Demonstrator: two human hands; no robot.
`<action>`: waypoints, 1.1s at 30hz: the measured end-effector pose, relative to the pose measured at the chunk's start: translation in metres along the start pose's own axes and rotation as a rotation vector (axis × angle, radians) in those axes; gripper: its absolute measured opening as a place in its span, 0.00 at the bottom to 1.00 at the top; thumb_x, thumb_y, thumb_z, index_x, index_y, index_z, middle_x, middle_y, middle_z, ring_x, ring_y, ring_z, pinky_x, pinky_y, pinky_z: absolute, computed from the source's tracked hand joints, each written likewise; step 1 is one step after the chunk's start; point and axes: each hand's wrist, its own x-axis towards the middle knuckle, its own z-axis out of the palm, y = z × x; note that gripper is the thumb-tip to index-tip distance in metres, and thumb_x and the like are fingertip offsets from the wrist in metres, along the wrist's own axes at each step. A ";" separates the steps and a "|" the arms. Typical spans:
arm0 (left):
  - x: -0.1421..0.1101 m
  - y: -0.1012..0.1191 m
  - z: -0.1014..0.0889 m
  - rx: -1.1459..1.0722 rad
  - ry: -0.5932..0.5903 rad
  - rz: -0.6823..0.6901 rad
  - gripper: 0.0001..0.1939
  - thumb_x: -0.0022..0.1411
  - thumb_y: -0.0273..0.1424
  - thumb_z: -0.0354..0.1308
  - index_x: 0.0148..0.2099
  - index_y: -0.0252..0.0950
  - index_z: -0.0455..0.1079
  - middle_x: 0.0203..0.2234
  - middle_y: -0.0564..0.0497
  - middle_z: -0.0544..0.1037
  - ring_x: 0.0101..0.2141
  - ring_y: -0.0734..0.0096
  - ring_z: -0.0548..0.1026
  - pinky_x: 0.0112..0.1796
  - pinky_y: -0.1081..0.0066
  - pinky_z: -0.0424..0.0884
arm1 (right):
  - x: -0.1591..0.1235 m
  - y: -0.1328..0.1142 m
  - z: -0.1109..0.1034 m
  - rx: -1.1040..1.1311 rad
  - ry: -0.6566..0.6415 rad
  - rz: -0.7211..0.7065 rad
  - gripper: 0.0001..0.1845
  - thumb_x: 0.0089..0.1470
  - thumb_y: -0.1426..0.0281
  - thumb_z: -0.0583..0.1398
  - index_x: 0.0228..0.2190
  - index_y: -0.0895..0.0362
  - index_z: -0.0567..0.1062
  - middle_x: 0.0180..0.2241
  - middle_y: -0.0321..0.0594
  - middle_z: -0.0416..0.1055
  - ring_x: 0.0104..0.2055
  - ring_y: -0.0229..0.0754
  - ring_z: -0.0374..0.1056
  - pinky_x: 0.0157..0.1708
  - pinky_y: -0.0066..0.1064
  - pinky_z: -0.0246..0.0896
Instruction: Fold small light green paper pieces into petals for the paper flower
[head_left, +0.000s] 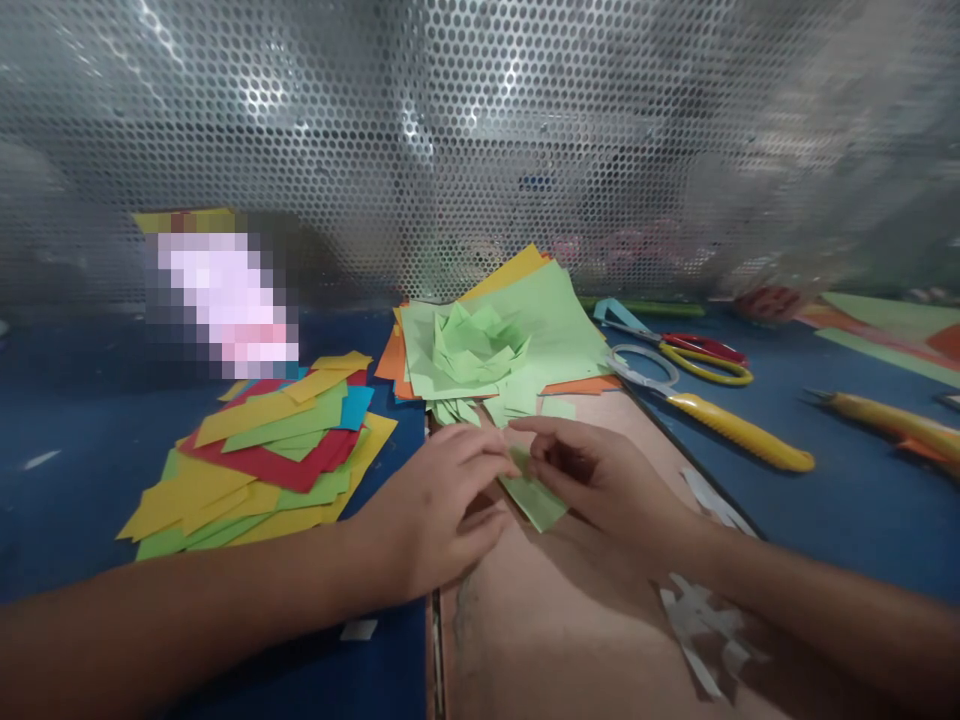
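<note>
A small folded piece of light green paper [536, 505] lies at a slant on a pale board [570, 630]. My right hand [619, 480] pinches its upper right part between thumb and curled fingers. From the other side, my left hand [450, 505] lies over the board, its bent fingertips against the paper's upper left edge. Just beyond both hands are loose small green pieces [517, 400]. Behind those, a pointed, ring-shaped folded green paper form [480, 350] rests on a stack of green, yellow and orange sheets [566, 315].
Mixed coloured paper [277, 480] is heaped on the blue surface at left. On the right lie scissors [709, 362], a yellow-handled tool [742, 432] and a pointed yellow tool [892, 420]. White scraps [697, 640] lie near my right forearm. A perforated metal wall [480, 130] closes the back.
</note>
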 end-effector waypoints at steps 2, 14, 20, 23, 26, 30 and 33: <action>0.000 0.001 -0.002 0.118 -0.068 0.060 0.11 0.61 0.27 0.51 0.45 0.32 0.67 0.43 0.43 0.70 0.46 0.60 0.66 0.49 0.58 0.63 | 0.000 0.001 -0.001 -0.057 -0.007 -0.018 0.17 0.55 0.72 0.55 0.48 0.53 0.70 0.27 0.35 0.70 0.25 0.35 0.62 0.24 0.24 0.59; 0.000 0.004 -0.002 0.353 -0.051 0.170 0.14 0.64 0.28 0.46 0.43 0.30 0.72 0.41 0.39 0.71 0.46 0.57 0.66 0.47 0.58 0.65 | 0.009 0.006 -0.003 -0.091 0.014 -0.025 0.14 0.53 0.72 0.58 0.42 0.54 0.76 0.25 0.35 0.70 0.25 0.35 0.63 0.24 0.24 0.59; 0.002 0.004 -0.001 0.327 -0.067 0.142 0.13 0.62 0.27 0.47 0.45 0.31 0.70 0.40 0.41 0.71 0.44 0.59 0.66 0.46 0.59 0.65 | 0.009 0.004 -0.004 -0.106 0.018 0.031 0.12 0.53 0.67 0.59 0.39 0.55 0.78 0.23 0.35 0.72 0.23 0.36 0.63 0.22 0.25 0.59; 0.002 0.004 0.001 0.305 -0.078 0.136 0.13 0.62 0.26 0.47 0.45 0.30 0.69 0.40 0.42 0.71 0.44 0.60 0.66 0.47 0.59 0.65 | 0.009 0.003 -0.004 -0.079 0.006 0.038 0.11 0.54 0.66 0.59 0.38 0.54 0.78 0.25 0.36 0.74 0.24 0.36 0.65 0.23 0.26 0.60; 0.001 0.004 0.001 0.296 -0.078 0.128 0.13 0.62 0.26 0.47 0.46 0.31 0.69 0.42 0.41 0.71 0.46 0.59 0.65 0.48 0.58 0.64 | 0.009 0.004 -0.004 -0.061 0.006 0.029 0.11 0.54 0.67 0.59 0.38 0.54 0.78 0.28 0.37 0.75 0.26 0.37 0.67 0.24 0.26 0.61; 0.000 0.004 0.002 0.293 -0.091 0.098 0.12 0.61 0.26 0.47 0.44 0.32 0.69 0.44 0.41 0.69 0.47 0.58 0.64 0.49 0.57 0.63 | 0.008 0.004 -0.003 -0.034 0.007 -0.001 0.09 0.54 0.69 0.58 0.35 0.54 0.78 0.29 0.37 0.76 0.28 0.37 0.68 0.26 0.26 0.62; 0.001 0.003 0.001 0.288 -0.107 0.094 0.12 0.62 0.27 0.47 0.43 0.32 0.69 0.42 0.42 0.69 0.45 0.58 0.65 0.48 0.57 0.63 | 0.009 0.002 -0.004 -0.048 0.004 -0.060 0.07 0.52 0.73 0.59 0.32 0.54 0.78 0.31 0.36 0.76 0.31 0.37 0.70 0.31 0.26 0.64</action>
